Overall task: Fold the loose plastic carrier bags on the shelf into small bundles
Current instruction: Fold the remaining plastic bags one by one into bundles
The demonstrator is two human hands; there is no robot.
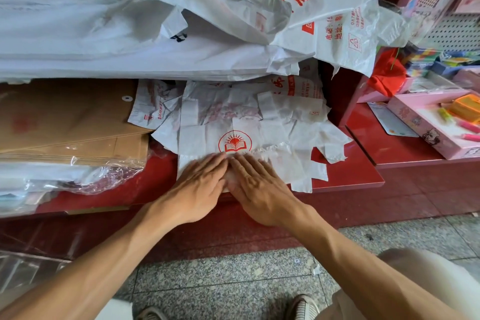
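Note:
A white plastic carrier bag (235, 135) with a red sun-and-book logo lies spread flat on the red shelf (348, 176), on top of other white bags. My left hand (201, 182) and my right hand (255, 186) lie side by side with straight fingers, pressing the bag's near edge flat just below the logo. More loose white bags with red print (298, 8) are heaped on the upper level.
Brown envelopes (67, 117) and clear-wrapped packs (78, 176) sit on the shelf at the left. A pink box of stationery (428, 122) stands on the red counter at the right. Grey speckled floor and my shoes are below.

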